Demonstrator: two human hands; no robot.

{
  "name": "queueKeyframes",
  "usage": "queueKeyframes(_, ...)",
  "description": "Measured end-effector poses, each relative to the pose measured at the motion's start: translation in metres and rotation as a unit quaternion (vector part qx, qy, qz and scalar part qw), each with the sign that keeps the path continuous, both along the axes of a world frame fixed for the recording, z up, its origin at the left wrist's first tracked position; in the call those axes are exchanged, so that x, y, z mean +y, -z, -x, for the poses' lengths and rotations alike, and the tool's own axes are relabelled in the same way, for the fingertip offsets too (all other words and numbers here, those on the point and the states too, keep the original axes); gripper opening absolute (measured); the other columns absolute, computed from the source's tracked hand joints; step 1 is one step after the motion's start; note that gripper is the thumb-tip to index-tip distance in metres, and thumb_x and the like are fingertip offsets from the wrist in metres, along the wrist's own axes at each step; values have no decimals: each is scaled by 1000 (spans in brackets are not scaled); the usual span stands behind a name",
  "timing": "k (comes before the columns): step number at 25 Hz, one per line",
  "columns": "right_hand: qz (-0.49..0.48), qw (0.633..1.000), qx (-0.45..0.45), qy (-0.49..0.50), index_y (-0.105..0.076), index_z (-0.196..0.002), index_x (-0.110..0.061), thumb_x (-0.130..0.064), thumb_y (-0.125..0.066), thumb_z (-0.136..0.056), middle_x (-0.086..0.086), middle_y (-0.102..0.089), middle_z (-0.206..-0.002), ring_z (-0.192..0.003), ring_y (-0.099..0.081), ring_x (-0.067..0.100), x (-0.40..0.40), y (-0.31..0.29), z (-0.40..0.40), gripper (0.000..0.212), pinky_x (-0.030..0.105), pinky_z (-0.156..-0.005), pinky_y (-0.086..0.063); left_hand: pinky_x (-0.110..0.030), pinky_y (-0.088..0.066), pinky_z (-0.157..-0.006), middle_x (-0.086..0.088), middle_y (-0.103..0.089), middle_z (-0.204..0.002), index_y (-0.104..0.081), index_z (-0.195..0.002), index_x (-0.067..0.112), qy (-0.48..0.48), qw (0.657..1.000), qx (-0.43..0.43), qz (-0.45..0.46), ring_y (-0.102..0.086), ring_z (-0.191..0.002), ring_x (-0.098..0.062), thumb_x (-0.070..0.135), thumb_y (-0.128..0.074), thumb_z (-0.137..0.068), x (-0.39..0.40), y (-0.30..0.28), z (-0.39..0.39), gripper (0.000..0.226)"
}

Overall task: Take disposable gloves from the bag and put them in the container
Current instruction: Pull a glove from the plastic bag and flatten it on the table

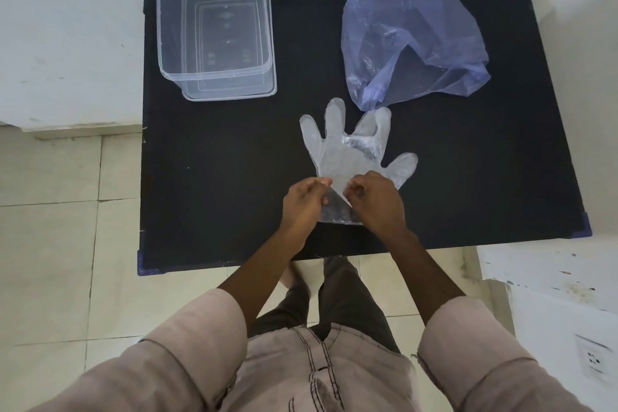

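Head view: one thin, limp glove (347,157) lies flat at the centre of the black table (207,204). Left hand (302,206) and right hand (378,202) each pinch its cuff. The film is probably light, clingy and easily torn; grip the cuff. One bag (431,33), one empty container (217,40).

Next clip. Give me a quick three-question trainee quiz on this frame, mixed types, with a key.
1. True or false: the clear rectangular plastic container already holds a glove.
2. Multiple choice: the translucent disposable plastic glove lies A) inside the bluish thin plastic bag, B) flat on the black table top, C) in the container.
3. Fill in: the left hand and right hand both pinch the glove at its ___ end.

Key: 1 false; 2 B; 3 cuff.
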State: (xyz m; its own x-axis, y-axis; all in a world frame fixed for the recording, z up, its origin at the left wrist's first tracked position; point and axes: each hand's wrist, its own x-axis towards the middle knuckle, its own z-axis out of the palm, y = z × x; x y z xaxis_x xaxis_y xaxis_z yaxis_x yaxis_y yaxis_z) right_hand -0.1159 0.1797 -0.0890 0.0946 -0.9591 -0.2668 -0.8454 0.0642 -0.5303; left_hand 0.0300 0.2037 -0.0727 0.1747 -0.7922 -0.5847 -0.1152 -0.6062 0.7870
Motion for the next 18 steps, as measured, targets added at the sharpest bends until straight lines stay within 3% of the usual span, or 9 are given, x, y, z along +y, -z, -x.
queueKeyframes(1, 5, 1000, -10, 11, -71, -92, -9, -24, -59, -92, 9, -71, -90, -82, -66, 22, -1, 0, 0, 19, 27, -75, -47, -28, -50, -79, -1, -66, -95, -68, -110, 17, 66, 989, -109, 74, -61, -87, -14, 26, -50, -97, 9, 4, -1, 24)
queueKeyframes(3, 10, 1000, -18, 18, -71, -91, -10, -23, -58, -93, 9, -73, -89, -81, -67, 21, -5, -5, 0, 19, 26, -76, -47, -34, -43, -97, -6, -63, -121, -58, -122, 18, 234, 893, -308, 228, -57, -112, -21, 30, -51, -94, 34, 13, -3, 32)
queueKeyframes(5, 18, 1000, -11, 3, -71, -93, -10, -23, -56, -95, 9, -74, -90, -81, -67, 21, -9, -7, 2, 20, 26, -78, -47, -46, -32, -111, -12, -46, -148, -37, -142, 14, 384, 783, -391, 296, -43, -136, -31, 39, -49, -93, 57, 26, -3, 56)
queueKeyframes(7, 21, 1000, -3, -14, -71, -96, -11, -24, -55, -96, 8, -75, -92, -83, -68, 21, -11, -9, 3, 21, 30, -81, -50, -51, -17, -118, -14, -19, -159, -14, -151, 9, 467, 717, -418, 304, -21, -147, -32, 49, -38, -95, 64, 41, -1, 73)
queueKeyframes(9, 32, 999, 4, -30, -72, -95, -12, -25, -54, -96, 7, -75, -91, -82, -68, 21, -12, -10, 3, 22, 33, -81, -54, -51, -6, -119, -14, -5, -160, -4, -152, 7, 501, 702, -423, 279, -9, -149, -31, 55, -28, -97, 61, 50, -1, 77)
queueKeyframes(11, 36, 999, 12, -39, -72, -94, -12, -26, -54, -96, 7, -75, -89, -80, -68, 20, -14, -11, 3, 23, 34, -80, -54, -50, -1, -118, -15, -6, -161, -3, -152, 7, 521, 699, -424, 246, -6, -149, -31, 58, -24, -96, 59, 55, -2, 78)
queueKeyframes(14, 35, 998, 21, -42, -71, -94, -12, -25, -54, -96, 8, -75, -91, -81, -67, 21, -16, -12, 4, 22, 32, -78, -51, -51, -4, -119, -15, -10, -162, -5, -152, 8, 548, 690, -424, 212, -6, -149, -31, 60, -18, -95, 65, 61, -9, 79)
queueKeyframes(18, 46, 998, 32, -24, -69, -97, -11, -25, -55, -96, 10, -74, -94, -84, -67, 24, -27, -19, 11, 20, 29, -77, -47, -53, -11, -119, -14, -7, -162, -6, -153, 8, 547, 702, -406, 205, -2, -149, -31, 59, -19, -97, 72, 59, -15, 77)
